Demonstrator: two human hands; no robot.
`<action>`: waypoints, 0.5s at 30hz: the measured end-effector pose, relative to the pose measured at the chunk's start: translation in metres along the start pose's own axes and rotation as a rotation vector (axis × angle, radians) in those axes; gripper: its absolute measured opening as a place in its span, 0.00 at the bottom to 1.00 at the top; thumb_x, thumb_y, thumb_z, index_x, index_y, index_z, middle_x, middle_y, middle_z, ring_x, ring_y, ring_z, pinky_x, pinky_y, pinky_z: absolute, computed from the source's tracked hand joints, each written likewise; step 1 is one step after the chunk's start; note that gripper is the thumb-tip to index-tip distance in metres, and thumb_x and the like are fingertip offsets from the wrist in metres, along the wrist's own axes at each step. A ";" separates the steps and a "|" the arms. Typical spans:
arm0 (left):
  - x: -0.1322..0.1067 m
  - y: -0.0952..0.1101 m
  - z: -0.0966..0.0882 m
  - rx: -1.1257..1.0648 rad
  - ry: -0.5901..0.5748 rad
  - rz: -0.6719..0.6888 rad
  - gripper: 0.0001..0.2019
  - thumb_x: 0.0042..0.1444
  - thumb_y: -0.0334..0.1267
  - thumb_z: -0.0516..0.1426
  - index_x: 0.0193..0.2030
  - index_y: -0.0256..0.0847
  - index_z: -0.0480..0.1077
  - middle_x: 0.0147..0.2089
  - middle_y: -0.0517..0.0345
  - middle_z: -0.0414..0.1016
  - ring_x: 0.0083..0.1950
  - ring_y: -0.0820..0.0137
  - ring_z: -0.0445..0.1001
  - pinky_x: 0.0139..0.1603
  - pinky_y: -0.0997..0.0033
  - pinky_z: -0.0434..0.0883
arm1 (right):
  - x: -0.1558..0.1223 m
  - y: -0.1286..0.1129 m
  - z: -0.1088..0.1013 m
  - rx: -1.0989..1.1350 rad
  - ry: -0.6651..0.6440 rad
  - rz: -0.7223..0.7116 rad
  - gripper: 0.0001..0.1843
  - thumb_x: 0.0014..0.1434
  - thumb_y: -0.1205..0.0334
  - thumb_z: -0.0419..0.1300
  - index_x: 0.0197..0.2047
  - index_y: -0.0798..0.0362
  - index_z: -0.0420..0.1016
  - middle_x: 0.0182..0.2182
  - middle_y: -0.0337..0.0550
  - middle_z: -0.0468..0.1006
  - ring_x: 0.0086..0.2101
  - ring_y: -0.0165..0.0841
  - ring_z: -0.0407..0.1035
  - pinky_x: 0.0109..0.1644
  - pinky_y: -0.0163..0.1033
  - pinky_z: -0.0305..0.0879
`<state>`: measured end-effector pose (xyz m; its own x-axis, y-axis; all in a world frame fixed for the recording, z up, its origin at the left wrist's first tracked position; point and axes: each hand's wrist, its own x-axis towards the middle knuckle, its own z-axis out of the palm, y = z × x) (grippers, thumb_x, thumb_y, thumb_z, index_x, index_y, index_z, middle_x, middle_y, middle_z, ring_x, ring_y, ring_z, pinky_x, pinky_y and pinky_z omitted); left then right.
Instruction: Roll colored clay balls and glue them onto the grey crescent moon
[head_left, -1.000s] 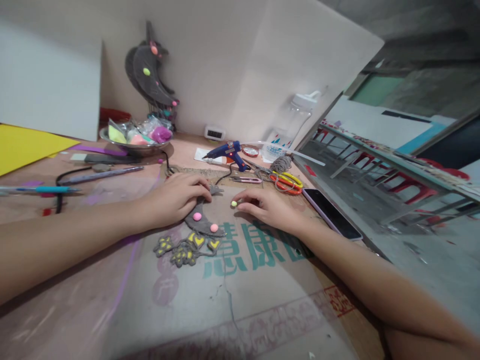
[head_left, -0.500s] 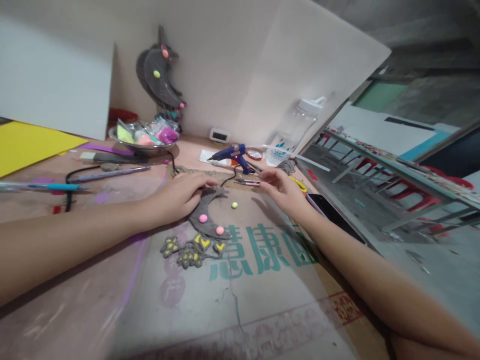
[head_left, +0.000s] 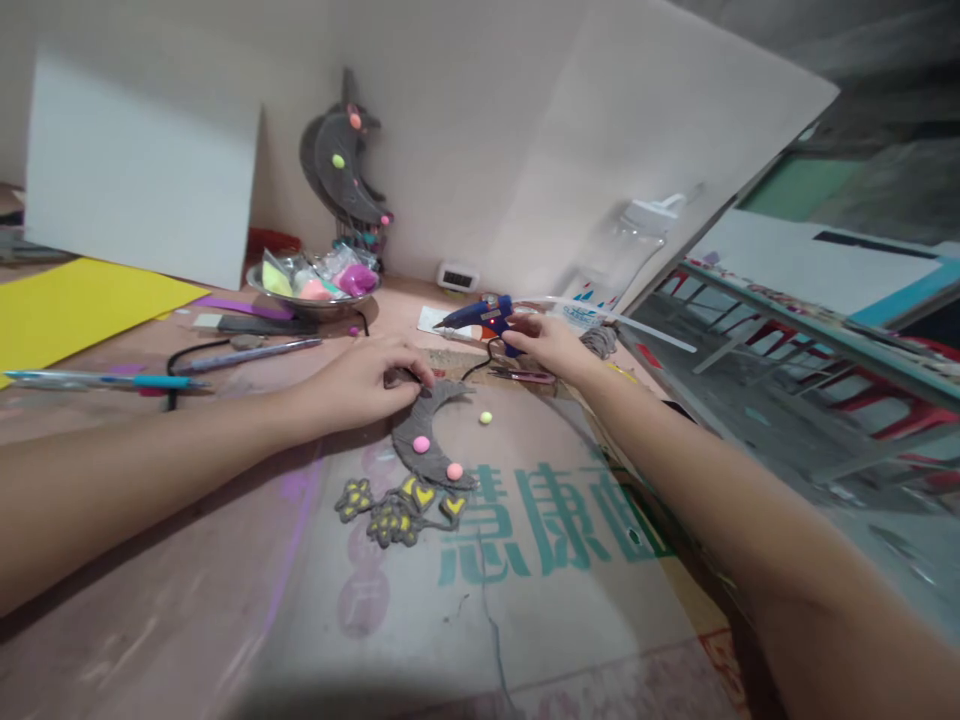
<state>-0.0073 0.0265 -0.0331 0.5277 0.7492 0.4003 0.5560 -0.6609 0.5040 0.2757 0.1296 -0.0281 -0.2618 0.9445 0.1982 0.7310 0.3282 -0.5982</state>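
My left hand (head_left: 367, 382) has its fingers curled on the upper left edge of a grey yarn-wrapped crescent moon (head_left: 424, 425), which lies flat. Two pompoms, a pink one (head_left: 421, 444) and a coral one (head_left: 454, 471), sit on the moon. Below it lie grey-outlined flower and heart pieces (head_left: 394, 522) with yellow centres. A loose yellow-green pompom (head_left: 486, 417) is just right of the moon. My right hand (head_left: 551, 345) closes around the handle of a blue hot glue gun (head_left: 491, 314); its palm side is hidden. Small pink-handled snips (head_left: 525, 375) lie beneath that hand.
A metal bowl (head_left: 311, 305) of bagged coloured clay stands at the back left, near a second decorated moon (head_left: 341, 165). Pens (head_left: 247, 355) and a yellow sheet (head_left: 82, 305) lie left. A small digital clock (head_left: 457, 277) and a clear bottle (head_left: 626, 245) stand behind.
My right hand has moved forward and left from beside the snips onto the glue gun's handle. My left hand stays at the moon. The view has shifted slightly.
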 end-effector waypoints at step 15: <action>0.003 -0.006 0.000 -0.095 -0.147 -0.141 0.12 0.55 0.37 0.53 0.39 0.42 0.77 0.44 0.59 0.79 0.46 0.67 0.75 0.48 0.70 0.70 | -0.021 -0.028 -0.021 0.041 0.207 0.123 0.19 0.54 0.47 0.59 0.37 0.56 0.74 0.21 0.43 0.73 0.25 0.37 0.70 0.34 0.42 0.67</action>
<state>-0.0090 0.0332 -0.0350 0.5409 0.8150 0.2079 0.5718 -0.5376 0.6196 0.2738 0.1011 0.0005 -0.0343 0.9610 0.2745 0.7222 0.2137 -0.6578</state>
